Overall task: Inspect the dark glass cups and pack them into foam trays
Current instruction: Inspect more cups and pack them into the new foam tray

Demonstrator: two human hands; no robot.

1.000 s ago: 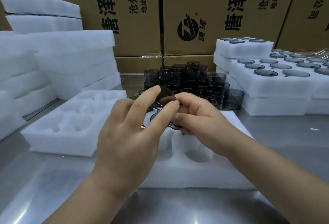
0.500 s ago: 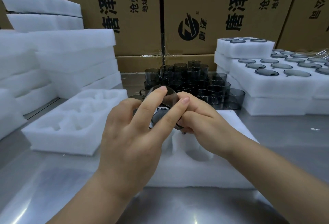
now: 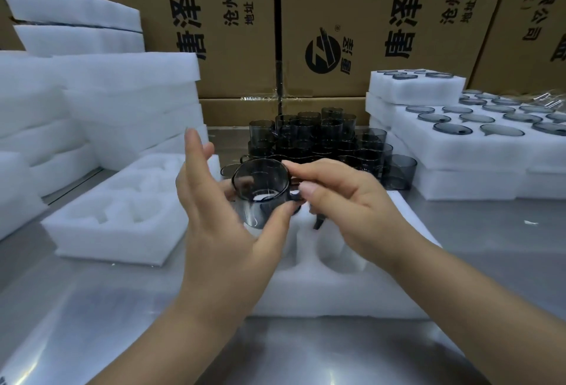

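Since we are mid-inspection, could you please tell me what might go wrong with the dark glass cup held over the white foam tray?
Pinched near its rim by the right hand, left hand open beside it, the dark glass cup may slip. Dropped, it could strike the pile of dark glass cups behind the white foam tray.

Cup (image 3: 260, 196) at right hand (image 3: 346, 201): glossy smoky glass; tray (image 3: 337, 292) beneath: matt white foam; table (image 3: 92, 308): brushed, reflective metal.
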